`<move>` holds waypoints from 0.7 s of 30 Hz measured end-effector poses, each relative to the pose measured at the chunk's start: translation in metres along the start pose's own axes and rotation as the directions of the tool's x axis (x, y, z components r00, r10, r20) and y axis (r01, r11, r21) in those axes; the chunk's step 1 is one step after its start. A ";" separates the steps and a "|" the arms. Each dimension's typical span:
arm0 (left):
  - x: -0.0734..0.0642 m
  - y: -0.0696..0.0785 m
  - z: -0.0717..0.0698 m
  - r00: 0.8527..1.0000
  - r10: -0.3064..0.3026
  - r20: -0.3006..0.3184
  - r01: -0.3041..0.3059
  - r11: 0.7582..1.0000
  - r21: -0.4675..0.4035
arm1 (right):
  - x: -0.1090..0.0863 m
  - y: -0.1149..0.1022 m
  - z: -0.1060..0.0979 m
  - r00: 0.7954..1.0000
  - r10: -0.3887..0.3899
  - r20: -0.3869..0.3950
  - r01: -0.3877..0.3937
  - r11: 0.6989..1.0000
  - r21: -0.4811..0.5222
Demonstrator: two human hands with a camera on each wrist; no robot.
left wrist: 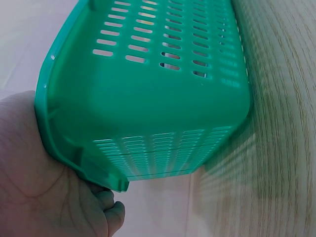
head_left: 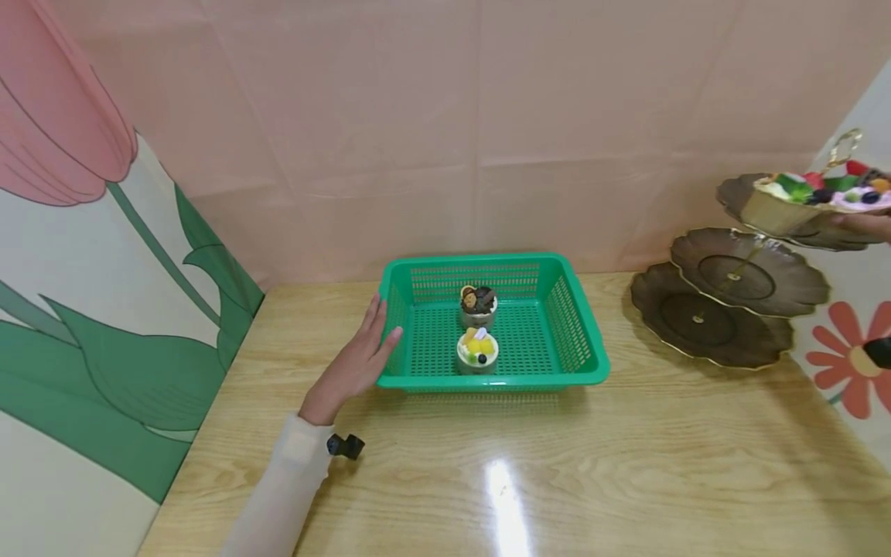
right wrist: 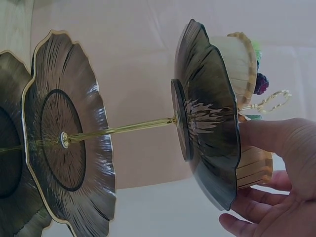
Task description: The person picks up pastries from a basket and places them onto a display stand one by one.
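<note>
My left hand rests against the left rim of the green plastic basket, its fingers extended in the head view. Inside the basket sit two dessert cups: a chocolate-topped cup behind a fruit-topped cup. At the right edge, my right hand holds a fruit tart between thumb and fingers, at the top plate of a tiered stand. Another fruit tart sits on that plate beside it. Most of the right hand is cut off in the head view.
The stand's middle plate and bottom plate, dark with gilt edges, stand at the right of the wooden table. A gold loop handle tops the stand. Pink cloth hangs behind; a flower-printed panel flanks the left.
</note>
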State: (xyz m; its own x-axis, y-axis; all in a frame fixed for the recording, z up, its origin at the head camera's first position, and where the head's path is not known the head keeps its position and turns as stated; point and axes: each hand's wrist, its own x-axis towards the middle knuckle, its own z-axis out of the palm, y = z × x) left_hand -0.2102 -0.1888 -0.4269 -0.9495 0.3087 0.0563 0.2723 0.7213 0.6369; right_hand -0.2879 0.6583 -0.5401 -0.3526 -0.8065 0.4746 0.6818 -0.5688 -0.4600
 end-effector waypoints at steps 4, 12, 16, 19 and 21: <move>0.000 0.000 0.000 1.000 -0.001 0.003 0.001 1.000 -0.002 | -0.001 -0.005 -0.004 0.997 0.059 0.049 -0.060 0.998 0.024; 0.000 -0.002 0.000 1.000 -0.003 0.000 0.003 1.000 -0.003 | 0.004 -0.009 -0.007 0.984 0.150 0.094 -0.152 0.988 0.012; 0.000 -0.002 0.000 1.000 -0.004 -0.001 0.004 1.000 -0.004 | 0.005 -0.011 -0.011 0.974 0.171 0.146 -0.159 0.983 -0.090; 0.000 -0.002 0.000 1.000 -0.004 -0.001 0.004 1.000 -0.004 | 0.005 -0.010 -0.013 0.968 0.172 0.182 -0.139 0.973 -0.182; -0.001 -0.002 0.000 1.000 -0.004 0.000 0.004 1.000 -0.004 | 0.004 -0.006 -0.011 0.983 0.110 0.147 -0.077 0.974 -0.213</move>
State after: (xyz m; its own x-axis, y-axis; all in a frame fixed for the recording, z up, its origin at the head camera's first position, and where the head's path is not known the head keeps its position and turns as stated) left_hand -0.2100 -0.1903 -0.4277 -0.9506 0.3057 0.0542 0.2680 0.7198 0.6404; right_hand -0.3006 0.6570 -0.5434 -0.1774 -0.8315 0.5265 0.5544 -0.5264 -0.6446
